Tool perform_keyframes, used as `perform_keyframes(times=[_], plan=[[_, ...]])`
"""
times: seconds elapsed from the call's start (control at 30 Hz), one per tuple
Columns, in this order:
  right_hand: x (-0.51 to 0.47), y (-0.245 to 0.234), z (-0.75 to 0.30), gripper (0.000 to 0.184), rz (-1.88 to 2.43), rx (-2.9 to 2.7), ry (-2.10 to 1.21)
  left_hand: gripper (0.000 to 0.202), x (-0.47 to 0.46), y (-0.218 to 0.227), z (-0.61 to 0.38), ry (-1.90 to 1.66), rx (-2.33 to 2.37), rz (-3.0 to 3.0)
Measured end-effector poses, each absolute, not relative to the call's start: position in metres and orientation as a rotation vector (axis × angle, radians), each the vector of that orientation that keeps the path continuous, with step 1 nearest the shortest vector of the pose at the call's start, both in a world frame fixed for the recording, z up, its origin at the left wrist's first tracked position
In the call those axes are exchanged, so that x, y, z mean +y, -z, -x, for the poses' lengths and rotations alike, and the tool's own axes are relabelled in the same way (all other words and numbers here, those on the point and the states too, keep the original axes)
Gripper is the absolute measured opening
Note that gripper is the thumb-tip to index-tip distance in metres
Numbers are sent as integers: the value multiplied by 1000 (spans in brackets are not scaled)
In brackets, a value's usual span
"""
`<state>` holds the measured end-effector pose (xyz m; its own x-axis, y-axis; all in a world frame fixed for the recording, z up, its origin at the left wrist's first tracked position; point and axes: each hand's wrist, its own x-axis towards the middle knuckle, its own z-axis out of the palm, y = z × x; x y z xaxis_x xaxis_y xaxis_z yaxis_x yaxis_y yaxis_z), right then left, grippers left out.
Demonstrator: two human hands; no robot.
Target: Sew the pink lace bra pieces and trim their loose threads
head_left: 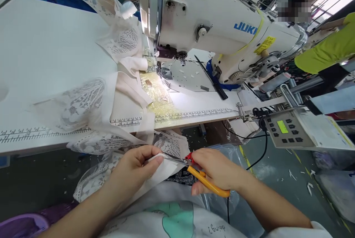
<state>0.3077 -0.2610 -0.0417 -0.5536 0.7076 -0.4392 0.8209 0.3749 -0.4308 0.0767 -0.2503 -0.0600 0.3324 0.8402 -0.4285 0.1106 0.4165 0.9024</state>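
Observation:
My left hand (138, 167) pinches the edge of a white lace fabric piece (163, 169) above my lap, in front of the table edge. In my right hand (216, 166) is a pair of scissors (208, 182) with orange and red handles. Its blades point left and meet the fabric beside my left fingertips. How far the blades are apart is hard to make out. More lace pieces (85, 101), joined to one another, spread over the table and hang down over its front edge.
A JUKI sewing machine (194, 16) stands on the white table (50, 46), with a printed ruler along the front edge. Black tweezers (212, 79) lie by its base. A control box (288, 129) is at right. Behind it is a person in a yellow-green sleeve (327, 49). A purple basket (24, 225) sits lower left.

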Motion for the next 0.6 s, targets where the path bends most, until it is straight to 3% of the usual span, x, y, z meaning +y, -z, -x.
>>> perform_keyframes(times=[0.6], plan=[[-271,31,-301,68,-1494,2302,749,27,-245,53,-83,-543,1188,-915]])
